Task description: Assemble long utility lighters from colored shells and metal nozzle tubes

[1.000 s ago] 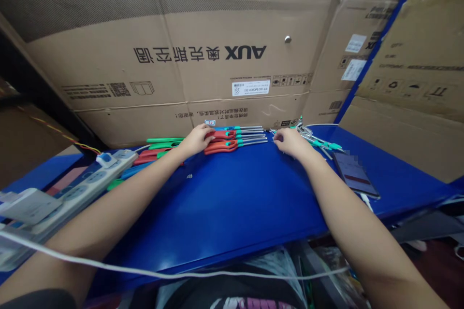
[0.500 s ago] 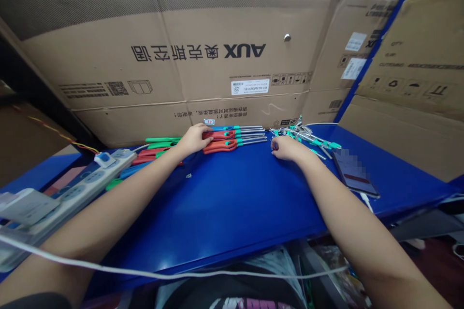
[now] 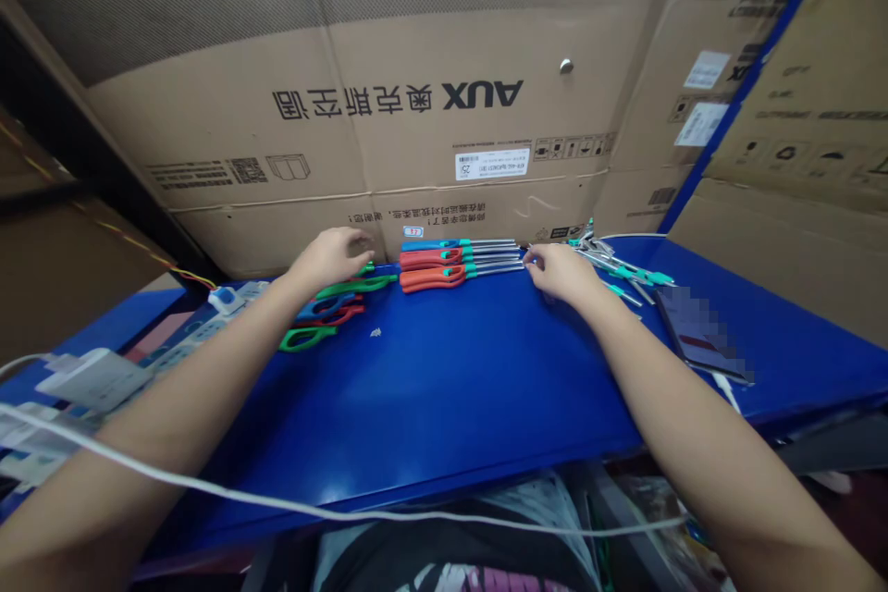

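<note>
Long-nosed lighters with blue (image 3: 423, 246), red (image 3: 425, 258) and orange (image 3: 434, 278) handles lie in a neat row, their metal tubes pointing right. My left hand (image 3: 331, 257) hovers left of the row, above loose green (image 3: 364, 285), red and blue plastic handles; its thumb and fingers are apart and hold nothing. At the tube ends is my right hand (image 3: 561, 272), thumb and finger drawn together in a pinch. Whatever is between those fingertips is too small to make out. Beyond it lies a heap of metal tubes with teal collars (image 3: 617, 266), partly covered by the hand.
A phone (image 3: 700, 333) with a white cable lies at the right of the blue table (image 3: 444, 388). A power strip (image 3: 187, 342) with plugs is at the left. Cardboard (image 3: 388, 37) stands behind. A white cord (image 3: 312, 511) crosses in front. A small label (image 3: 413, 231) is behind the lighters.
My left hand has let go of the lighter handles and moved left, its fingers opening. My right hand has come up against the lighters' tube ends. The view has shifted slightly.
</note>
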A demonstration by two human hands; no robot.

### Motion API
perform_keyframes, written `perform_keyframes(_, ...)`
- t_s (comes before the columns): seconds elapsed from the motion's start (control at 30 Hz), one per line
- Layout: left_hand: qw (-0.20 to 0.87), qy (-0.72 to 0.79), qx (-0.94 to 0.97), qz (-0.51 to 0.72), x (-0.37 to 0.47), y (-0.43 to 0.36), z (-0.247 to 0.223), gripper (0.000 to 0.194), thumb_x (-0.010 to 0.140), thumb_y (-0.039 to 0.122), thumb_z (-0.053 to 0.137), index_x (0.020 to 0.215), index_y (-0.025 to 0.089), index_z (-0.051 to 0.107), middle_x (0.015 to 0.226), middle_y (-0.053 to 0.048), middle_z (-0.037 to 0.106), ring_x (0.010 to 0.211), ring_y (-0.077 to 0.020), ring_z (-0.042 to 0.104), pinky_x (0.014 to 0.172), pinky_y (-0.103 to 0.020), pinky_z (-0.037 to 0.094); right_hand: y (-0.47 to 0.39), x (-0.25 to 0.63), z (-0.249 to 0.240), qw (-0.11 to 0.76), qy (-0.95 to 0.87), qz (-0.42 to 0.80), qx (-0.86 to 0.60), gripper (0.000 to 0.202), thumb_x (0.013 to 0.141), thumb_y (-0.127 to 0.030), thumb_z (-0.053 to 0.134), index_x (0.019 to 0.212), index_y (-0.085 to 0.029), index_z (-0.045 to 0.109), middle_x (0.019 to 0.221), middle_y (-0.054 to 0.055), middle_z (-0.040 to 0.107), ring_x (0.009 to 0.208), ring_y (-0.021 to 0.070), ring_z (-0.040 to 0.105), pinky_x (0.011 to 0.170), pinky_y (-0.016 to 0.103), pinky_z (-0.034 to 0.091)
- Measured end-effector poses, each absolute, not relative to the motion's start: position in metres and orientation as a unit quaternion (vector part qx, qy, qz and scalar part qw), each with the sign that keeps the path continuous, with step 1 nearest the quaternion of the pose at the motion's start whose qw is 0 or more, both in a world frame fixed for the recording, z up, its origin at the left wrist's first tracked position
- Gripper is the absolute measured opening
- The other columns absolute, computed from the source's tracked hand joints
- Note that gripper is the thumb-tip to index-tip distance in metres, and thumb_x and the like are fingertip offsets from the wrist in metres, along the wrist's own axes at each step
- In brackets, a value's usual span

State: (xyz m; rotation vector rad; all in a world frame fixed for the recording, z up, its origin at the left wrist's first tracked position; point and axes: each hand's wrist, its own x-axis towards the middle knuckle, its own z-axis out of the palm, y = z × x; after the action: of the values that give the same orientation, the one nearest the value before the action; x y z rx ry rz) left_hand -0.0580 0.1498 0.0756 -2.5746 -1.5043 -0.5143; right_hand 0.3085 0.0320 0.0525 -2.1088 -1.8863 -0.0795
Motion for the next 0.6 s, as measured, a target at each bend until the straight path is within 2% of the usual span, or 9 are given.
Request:
perform_keyframes(0.03,0.062,-0.527,-0.840,-0.116,-0.068,0.153,0.077,0.041,0.084,0.040,0.054,0.116,0.018,0.069,0.117,-0.010,0.071,0.110,-0.0276,0.065,0.097,-0.036,0.049,0.032,0.306,0.052,0.183,-0.658,-0.030,-0.730,0.028,0.087,-0.020,0.054,0.109,-0.021,0.071,0.094,0.008,0.074,0.088,0.0242,0.067,0.072,0.030,0.045)
perform_keyframes(0.13,0.076,-0.559,-0.823,-0.069,-0.091,0.163,0.078,0.040,0.079,0.040,0.058,0.106,0.016,0.074,0.112,-0.015,0.072,0.107,-0.0356,0.065,0.089,-0.041,0.051,0.033,0.298,0.049,0.254,-0.660,-0.025,-0.707,0.033,0.086,-0.019,0.053,0.115,-0.020,0.069,0.079,0.005,0.073,0.074,0.0204,0.064,0.066,0.027,0.042)
perform_keyframes(0.23,0.084,-0.556,-0.826,-0.043,-0.103,0.171,0.074,0.037,0.073,0.036,0.061,0.103,0.018,0.076,0.113,-0.016,0.071,0.110,-0.0388,0.063,0.085,-0.042,0.050,0.032,0.291,0.045,0.285,-0.665,-0.033,-0.689,0.034,0.085,-0.020,0.053,0.116,-0.020,0.068,0.076,0.004,0.071,0.071,0.0198,0.063,0.062,0.026,0.039)
perform_keyframes(0.4,0.059,-0.512,-0.857,-0.025,-0.103,0.178,0.068,0.031,0.072,0.039,0.062,0.095,0.027,0.078,0.109,-0.007,0.071,0.106,-0.0296,0.063,0.083,-0.033,0.049,0.032,0.286,0.040,0.303,-0.684,-0.040,-0.662,0.033,0.084,-0.021,0.053,0.113,-0.021,0.069,0.072,0.003,0.069,0.069,0.0192,0.062,0.059,0.026,0.036)
perform_keyframes(0.6,0.039,-0.498,-0.864,-0.059,-0.097,0.169,0.071,0.039,0.078,0.051,0.053,0.089,0.020,0.074,0.103,-0.009,0.069,0.094,-0.0252,0.064,0.081,-0.031,0.047,0.033,0.289,0.038,0.318,-0.692,-0.039,-0.647,0.031,0.085,-0.022,0.053,0.111,-0.021,0.069,0.070,0.002,0.068,0.068,0.0194,0.063,0.061,0.026,0.038)
